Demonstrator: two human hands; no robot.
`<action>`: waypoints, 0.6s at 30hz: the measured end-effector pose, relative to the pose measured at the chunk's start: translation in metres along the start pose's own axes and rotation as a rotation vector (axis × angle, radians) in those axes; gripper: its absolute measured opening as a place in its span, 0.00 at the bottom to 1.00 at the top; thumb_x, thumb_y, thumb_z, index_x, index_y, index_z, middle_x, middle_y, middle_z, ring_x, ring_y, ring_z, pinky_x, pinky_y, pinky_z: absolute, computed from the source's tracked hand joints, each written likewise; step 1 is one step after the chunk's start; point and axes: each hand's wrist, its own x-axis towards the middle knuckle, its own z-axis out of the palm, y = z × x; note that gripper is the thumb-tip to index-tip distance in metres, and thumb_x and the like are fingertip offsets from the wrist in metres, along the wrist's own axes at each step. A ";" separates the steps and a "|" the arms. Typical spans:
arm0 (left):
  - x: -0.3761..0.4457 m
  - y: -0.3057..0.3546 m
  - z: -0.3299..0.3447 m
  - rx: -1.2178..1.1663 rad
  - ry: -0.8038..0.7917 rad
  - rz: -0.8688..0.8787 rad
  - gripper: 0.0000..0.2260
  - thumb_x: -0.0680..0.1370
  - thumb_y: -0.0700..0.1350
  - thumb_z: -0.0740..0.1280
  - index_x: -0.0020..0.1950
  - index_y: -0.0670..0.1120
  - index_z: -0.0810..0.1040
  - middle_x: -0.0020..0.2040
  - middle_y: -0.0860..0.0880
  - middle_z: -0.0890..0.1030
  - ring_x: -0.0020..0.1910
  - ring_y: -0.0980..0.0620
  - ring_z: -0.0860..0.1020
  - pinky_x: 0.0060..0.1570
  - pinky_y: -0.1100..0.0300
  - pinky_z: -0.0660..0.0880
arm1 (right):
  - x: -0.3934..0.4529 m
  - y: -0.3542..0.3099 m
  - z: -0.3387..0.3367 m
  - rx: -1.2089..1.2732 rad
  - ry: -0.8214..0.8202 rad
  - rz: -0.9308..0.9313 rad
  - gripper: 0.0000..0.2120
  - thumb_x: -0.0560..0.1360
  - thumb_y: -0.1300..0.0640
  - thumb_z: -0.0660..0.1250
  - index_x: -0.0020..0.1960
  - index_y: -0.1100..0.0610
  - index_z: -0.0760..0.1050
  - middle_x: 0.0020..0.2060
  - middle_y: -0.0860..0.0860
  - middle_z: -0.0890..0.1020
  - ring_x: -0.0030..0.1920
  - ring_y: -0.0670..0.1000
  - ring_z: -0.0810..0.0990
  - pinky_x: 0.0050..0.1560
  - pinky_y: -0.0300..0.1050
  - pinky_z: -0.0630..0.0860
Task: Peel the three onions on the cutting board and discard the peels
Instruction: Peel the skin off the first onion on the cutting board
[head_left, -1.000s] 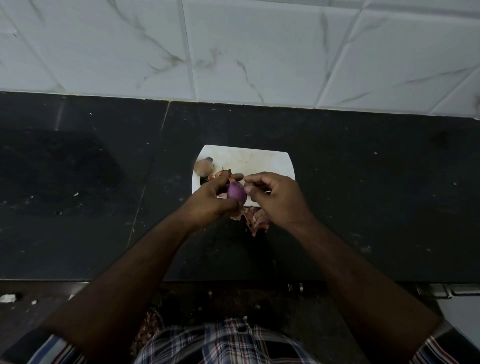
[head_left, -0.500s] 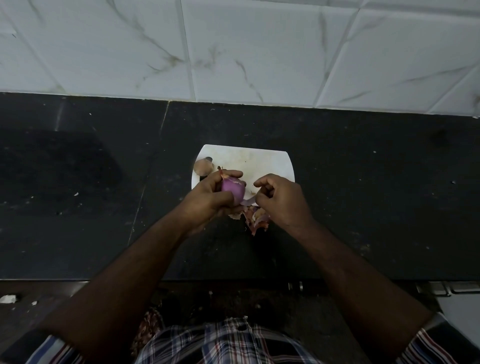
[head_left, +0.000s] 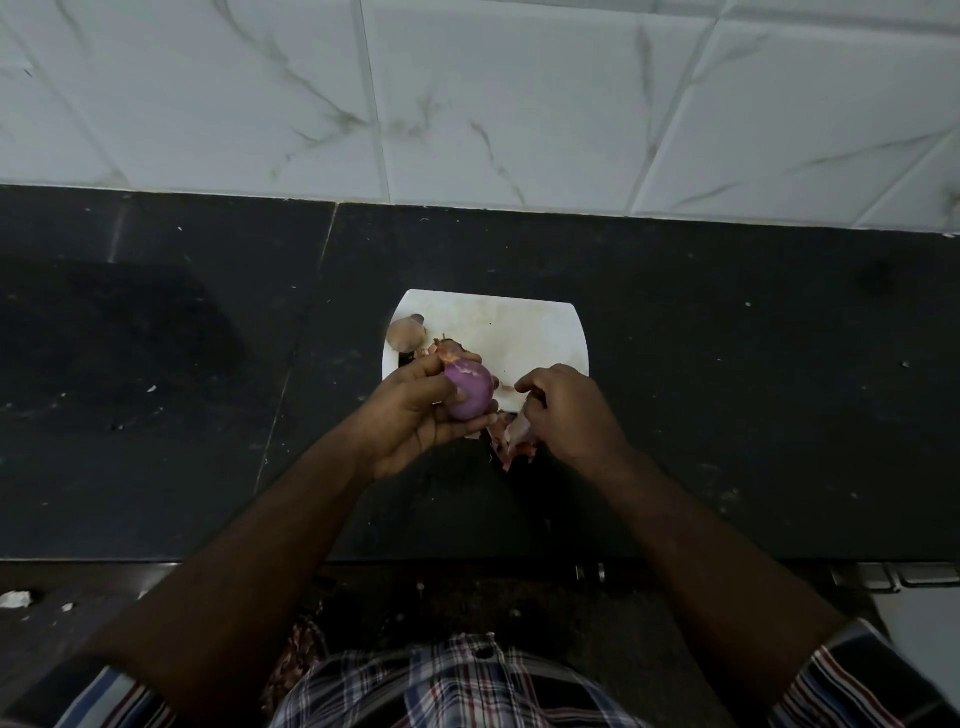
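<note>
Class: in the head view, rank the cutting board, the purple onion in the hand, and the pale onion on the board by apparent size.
1. cutting board
2. purple onion, nearer the camera
3. pale onion

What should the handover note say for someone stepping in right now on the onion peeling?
Left hand: grips the purple onion, mostly bare of skin, held above the near edge of the cutting board.
Right hand: fingers curled, seems to pinch a strip of peel just pulled off; hard to tell.
Second onion: at the board's far left corner, looks unpeeled. A third is not visible.
Peel pile: on the counter at the board's near edge, not discarded.
Left: finish this onion, peel the rest, bin the peels.
</note>
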 end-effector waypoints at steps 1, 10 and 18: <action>0.001 -0.001 -0.002 0.006 0.004 0.006 0.24 0.70 0.33 0.66 0.67 0.41 0.74 0.66 0.35 0.77 0.60 0.36 0.81 0.54 0.49 0.82 | 0.000 0.001 -0.001 0.011 -0.015 0.001 0.13 0.78 0.61 0.64 0.60 0.57 0.81 0.55 0.54 0.83 0.56 0.52 0.80 0.55 0.44 0.74; 0.005 -0.009 -0.007 0.359 0.017 0.132 0.25 0.73 0.35 0.69 0.71 0.43 0.75 0.65 0.39 0.79 0.61 0.41 0.81 0.60 0.49 0.79 | 0.007 -0.027 -0.021 0.463 -0.012 0.027 0.10 0.76 0.50 0.72 0.56 0.50 0.83 0.49 0.42 0.85 0.46 0.43 0.82 0.50 0.47 0.81; 0.001 -0.003 0.000 0.543 0.002 0.168 0.21 0.75 0.28 0.68 0.62 0.49 0.79 0.54 0.44 0.86 0.53 0.46 0.84 0.58 0.52 0.79 | 0.011 -0.032 -0.014 0.709 -0.046 0.132 0.02 0.72 0.59 0.76 0.45 0.57 0.85 0.40 0.49 0.85 0.35 0.46 0.83 0.34 0.40 0.78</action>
